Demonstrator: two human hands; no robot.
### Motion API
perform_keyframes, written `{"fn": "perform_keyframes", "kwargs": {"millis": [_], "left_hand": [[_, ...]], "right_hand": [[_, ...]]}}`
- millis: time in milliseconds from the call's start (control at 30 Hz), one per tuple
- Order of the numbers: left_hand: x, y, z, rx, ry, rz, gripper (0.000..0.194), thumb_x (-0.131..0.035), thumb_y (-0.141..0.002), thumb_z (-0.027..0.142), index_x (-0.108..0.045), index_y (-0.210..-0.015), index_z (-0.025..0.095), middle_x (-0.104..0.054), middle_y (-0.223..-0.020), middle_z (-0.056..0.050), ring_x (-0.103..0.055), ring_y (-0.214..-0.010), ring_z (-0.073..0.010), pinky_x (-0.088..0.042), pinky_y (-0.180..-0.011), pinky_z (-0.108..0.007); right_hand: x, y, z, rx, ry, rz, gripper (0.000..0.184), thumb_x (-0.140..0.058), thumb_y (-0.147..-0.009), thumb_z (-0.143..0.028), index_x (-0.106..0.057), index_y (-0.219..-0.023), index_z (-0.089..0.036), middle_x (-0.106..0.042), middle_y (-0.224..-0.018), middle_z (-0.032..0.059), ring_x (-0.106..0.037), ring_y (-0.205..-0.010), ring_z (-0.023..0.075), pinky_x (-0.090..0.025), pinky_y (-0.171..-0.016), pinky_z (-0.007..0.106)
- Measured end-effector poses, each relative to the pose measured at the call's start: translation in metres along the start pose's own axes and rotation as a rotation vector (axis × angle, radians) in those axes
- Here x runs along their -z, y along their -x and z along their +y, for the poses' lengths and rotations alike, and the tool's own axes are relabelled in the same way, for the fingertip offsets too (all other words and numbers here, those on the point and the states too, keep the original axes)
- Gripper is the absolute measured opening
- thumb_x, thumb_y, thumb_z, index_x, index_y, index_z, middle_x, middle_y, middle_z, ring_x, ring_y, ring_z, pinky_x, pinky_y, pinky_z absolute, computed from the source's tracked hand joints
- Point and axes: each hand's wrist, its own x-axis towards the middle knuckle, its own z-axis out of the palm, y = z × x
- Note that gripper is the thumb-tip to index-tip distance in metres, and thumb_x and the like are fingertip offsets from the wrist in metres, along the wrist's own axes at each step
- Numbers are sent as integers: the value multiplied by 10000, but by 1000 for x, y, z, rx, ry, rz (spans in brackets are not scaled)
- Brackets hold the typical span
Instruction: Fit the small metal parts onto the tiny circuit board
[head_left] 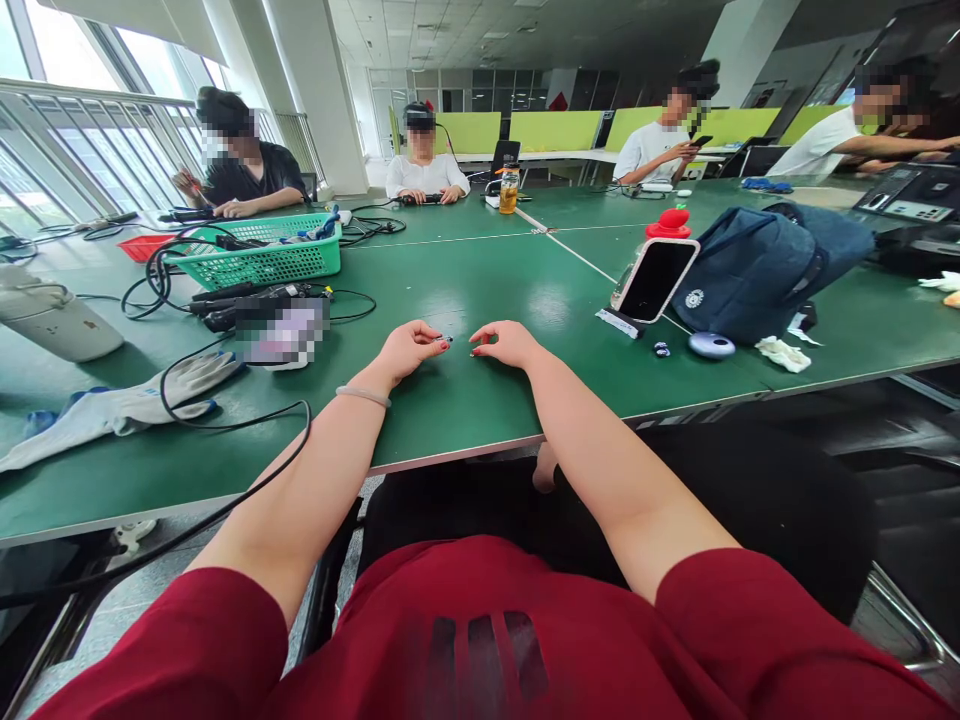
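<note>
My left hand [411, 350], with a pale band round the wrist, is closed in a pinch above the green table. A tiny dark, shiny piece [448, 339] shows at its thumb and fingertip; its kind is too small to make out. Across a short gap, my right hand [508, 345] has thumb and index finger curled close together. A small speck shows at those fingertips, but I cannot make out what it is. Both hands have red nails and are held just over the table [457, 420], near its front edge.
On the left are a green basket [262, 262], black cables, a knit glove [142, 400] and a white bottle [56, 315]. To the right, a propped phone [656, 280] stands before a blue backpack [750, 270]. Several people sit across the table.
</note>
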Motion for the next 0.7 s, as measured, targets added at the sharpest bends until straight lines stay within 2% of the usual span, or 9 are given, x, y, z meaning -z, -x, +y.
{"fn": "perform_keyframes", "kwargs": {"millis": [67, 200, 433, 700], "left_hand": [[0, -1, -1, -2, -18, -4, 436, -857, -514, 370, -590, -783, 156, -652, -716, -14, -602, -698, -142, -452, -743, -323], [0, -1, -1, 24, -63, -8, 430, -863, -503, 312, -598, -801, 153, -633, -719, -11, -585, -688, -136, -448, -747, -328], [-2, 0, 0, 54, -98, -11, 421, -857, -489, 254, -607, -811, 148, -633, -732, -17, -581, -710, -141, -440, -753, -328], [-2, -1, -1, 66, -109, -18, 406, -850, -505, 262, -603, -808, 153, -639, -730, -18, -591, -697, -144, -445, -753, -333]], "right_hand": [[1, 0, 1, 8, 26, -26, 209, -680, -772, -221, -735, -972, -243, -704, -908, -24, -583, -795, 111, -398, -707, 222], [-1, 1, -4, 28, 103, -18, 86, -651, -795, -216, -735, -815, -214, -704, -869, -11, -590, -818, 119, -391, -697, 221], [-7, 0, -11, 38, 191, -17, 117, -614, -822, -256, -711, -787, -199, -701, -881, 7, -580, -779, 121, -377, -663, 227], [-7, 2, -22, -95, 184, -19, 114, -618, -824, -286, -702, -854, -214, -702, -949, 10, -591, -821, 131, -394, -657, 227]]}}
